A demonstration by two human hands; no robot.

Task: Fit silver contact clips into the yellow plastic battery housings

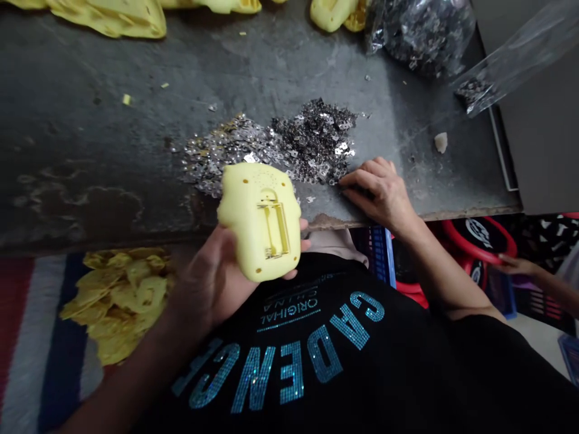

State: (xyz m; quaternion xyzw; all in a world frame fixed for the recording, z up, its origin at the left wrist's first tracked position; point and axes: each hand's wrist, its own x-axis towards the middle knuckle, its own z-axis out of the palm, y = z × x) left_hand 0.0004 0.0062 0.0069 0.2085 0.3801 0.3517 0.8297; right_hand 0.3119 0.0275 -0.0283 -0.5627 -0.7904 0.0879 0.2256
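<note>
My left hand [217, 271] is closed around a yellow plastic back shell [244, 241], held tilted in front of the table's edge. Its outer face is toward me, showing a battery compartment with small metal contacts, several screw holes and a dotted speaker area. Beyond the shell lies a heap of small silvery metal battery contacts [312, 141] on the grey table [149, 78]. At the near right edge of this heap, my right hand [380, 190] rests with its thumb and fingers drawn together. What its fingertips hold, if anything, is too small to make out.
More yellow plastic shells [117, 15] lie along the far side. A clear bag of metal parts [429, 30] sits far right, beside another plastic bag [511, 66]. Yellow pieces [126, 301] are piled below the table at left. Another person's hand [515, 265] is near red-rimmed items.
</note>
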